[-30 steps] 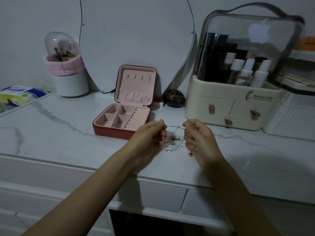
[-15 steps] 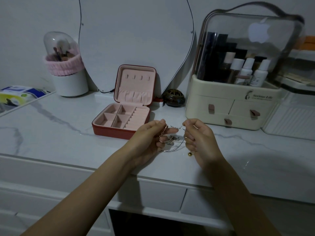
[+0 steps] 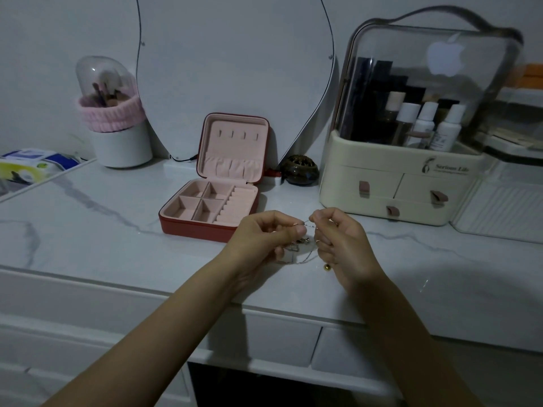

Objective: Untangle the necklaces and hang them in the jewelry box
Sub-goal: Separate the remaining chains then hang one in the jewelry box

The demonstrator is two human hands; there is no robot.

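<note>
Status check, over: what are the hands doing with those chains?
Left hand and right hand both pinch tangled necklaces above counter. Jewelry box open, hooks bare. Nothing in the way.

On my feed the only wording I can read is "Serious Life", printed in dark letters on the cream front of the cosmetics organizer point(image 3: 405, 183), above its right-hand drawer, with a small dark emblem just left of the words. A finer line runs under that name, too small for me to make out. On the clear lid point(image 3: 435, 71) of the same organizer I see a pale apple-shaped logo. The tissue pack point(image 3: 26, 165) at the far left carries print, but it is too blurred to read.
</note>
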